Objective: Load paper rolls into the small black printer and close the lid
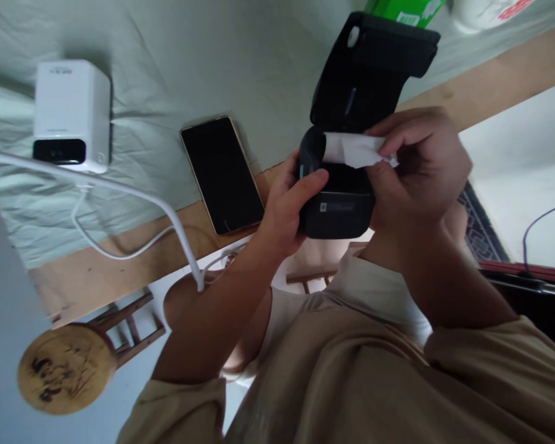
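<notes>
The left hand grips the black label printer by its left side. The thumb lies across the front face of the lower body, near the small label plate, and the remaining fingers wrap round the far left edge, mostly hidden behind the housing. The grip is closed on the printer body.

The right hand covers the right side of the printer. Its fingers are curled inward, and thumb and forefinger pinch the free end of the white paper strip, which runs from the roll bay at the left to the fingertips at the right. The other fingers of this hand are folded over the printer's right edge; whether they press on it cannot be told.

The printer is held in the air above the near edge of the table, right of centre. Its lid stands open, tilted away toward the far side.

On the table, which is spread with a pale green cloth, a phone with a dark screen lies flat just left of the left hand, partly over the bare wooden edge. A white box-shaped device stands at the far left, and a white cable crosses in front of it. A round wooden stool stands below the table at near left. A green box shows behind the lid.
</notes>
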`<state>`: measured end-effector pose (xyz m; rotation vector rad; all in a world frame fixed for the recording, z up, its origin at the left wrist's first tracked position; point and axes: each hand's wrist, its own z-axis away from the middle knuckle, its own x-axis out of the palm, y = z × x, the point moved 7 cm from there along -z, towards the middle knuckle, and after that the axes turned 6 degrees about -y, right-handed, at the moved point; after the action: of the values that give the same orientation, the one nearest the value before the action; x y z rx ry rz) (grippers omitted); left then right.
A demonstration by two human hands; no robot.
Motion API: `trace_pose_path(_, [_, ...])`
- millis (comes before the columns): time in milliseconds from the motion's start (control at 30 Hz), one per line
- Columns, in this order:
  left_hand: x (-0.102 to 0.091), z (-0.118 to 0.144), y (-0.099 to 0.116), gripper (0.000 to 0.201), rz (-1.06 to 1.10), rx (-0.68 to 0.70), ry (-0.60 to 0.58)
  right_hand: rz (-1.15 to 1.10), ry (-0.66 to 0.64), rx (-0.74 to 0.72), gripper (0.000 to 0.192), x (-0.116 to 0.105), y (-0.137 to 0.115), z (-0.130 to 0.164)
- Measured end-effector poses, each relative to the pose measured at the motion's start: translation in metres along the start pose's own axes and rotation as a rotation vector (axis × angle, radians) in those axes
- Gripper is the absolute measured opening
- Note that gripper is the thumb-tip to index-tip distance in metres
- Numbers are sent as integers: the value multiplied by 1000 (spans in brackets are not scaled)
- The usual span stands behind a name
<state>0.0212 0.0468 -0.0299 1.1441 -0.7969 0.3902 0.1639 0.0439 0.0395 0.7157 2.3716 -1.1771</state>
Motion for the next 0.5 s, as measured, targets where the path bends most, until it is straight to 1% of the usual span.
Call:
trace_pose_path(133, [0, -1, -1, 29, 15, 0, -14, 3, -7, -34, 7, -1, -5, 1])
trace_pose_path(267, [4, -1, -1, 24, 70, 16, -49, 96, 15, -141, 11, -7, -25, 1])
trace_pose_path(300, [5, -1, 0, 25, 82, 21, -59, 113, 0, -159, 12, -7, -29, 2])
trace_pose_path(333, [5, -1, 0, 27, 86, 29, -67, 123, -42, -168, 12, -6, -33, 2])
trace_pose_path(433, [3, -1, 2, 38, 44, 66, -57, 115, -232, -221, 14, 1, -42, 5])
trace_pose_path(467, [2, -1, 2, 44, 19, 75, -50, 90, -275, -244, 15, 3, -44, 6])
trace_pose_path(500, [0, -1, 1, 49, -7, 78, -44, 59, -271, -260, 17, 1, -43, 6])
